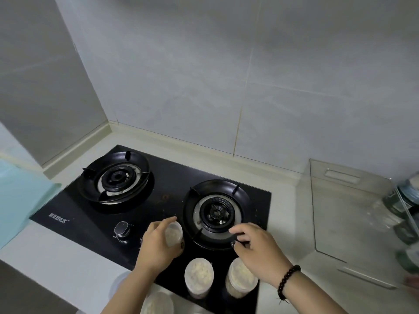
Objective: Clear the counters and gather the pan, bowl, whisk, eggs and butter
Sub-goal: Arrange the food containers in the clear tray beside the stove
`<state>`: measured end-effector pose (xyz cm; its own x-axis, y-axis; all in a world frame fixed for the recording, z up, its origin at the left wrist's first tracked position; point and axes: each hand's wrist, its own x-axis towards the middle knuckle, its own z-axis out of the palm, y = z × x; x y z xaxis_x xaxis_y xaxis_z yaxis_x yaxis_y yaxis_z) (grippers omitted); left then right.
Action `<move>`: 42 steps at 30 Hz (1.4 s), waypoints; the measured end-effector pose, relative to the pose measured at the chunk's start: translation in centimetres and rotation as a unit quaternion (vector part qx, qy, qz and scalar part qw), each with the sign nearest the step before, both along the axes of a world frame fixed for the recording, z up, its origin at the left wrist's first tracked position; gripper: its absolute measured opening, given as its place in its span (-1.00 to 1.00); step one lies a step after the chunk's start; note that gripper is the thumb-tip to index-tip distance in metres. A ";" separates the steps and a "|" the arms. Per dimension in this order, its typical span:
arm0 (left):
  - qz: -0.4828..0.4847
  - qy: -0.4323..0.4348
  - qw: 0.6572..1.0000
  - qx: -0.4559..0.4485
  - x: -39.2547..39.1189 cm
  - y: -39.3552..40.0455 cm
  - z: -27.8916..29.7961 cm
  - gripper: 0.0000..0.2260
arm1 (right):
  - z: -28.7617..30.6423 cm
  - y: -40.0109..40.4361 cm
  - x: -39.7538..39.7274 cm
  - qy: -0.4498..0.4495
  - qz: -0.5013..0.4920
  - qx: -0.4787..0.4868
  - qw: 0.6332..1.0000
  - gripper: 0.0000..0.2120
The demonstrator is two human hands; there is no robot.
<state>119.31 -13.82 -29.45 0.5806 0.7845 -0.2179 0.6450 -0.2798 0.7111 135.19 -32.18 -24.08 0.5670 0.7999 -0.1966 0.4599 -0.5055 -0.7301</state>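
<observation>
Now the left hand (156, 243) holds a small clear container (174, 233) on the black gas stove (167, 184), fingers curled around it, just at 9 o'clock of the right burner (218, 213). The right hand (256, 250), with a dark bead bracelet (288, 281), hovers over the burner's near rim with bent fingers, holding nothing. Two more filled containers (199, 277) stand at 6 o'clock of this burner. A glass board (344, 214) lies at 3 o'clock on the counter (56, 264).

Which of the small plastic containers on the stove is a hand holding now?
The container beside the right burner, gripped by the left hand. The two others stand untouched at the stove's front edge; the right hand holds none.
</observation>
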 end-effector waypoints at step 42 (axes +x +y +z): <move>-0.271 -0.170 0.946 0.048 25.0 -23.2 5.4 -0.42 | 0.9 -22.6 20.9 -0.006 -0.235 0.133 0.963 -0.18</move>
<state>144.33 -37.07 -24.02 0.9268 0.3588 0.1107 0.1273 -0.5775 0.8064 156.09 -54.78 -23.22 0.8796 0.4755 -0.0109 0.2352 -0.4548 -0.8590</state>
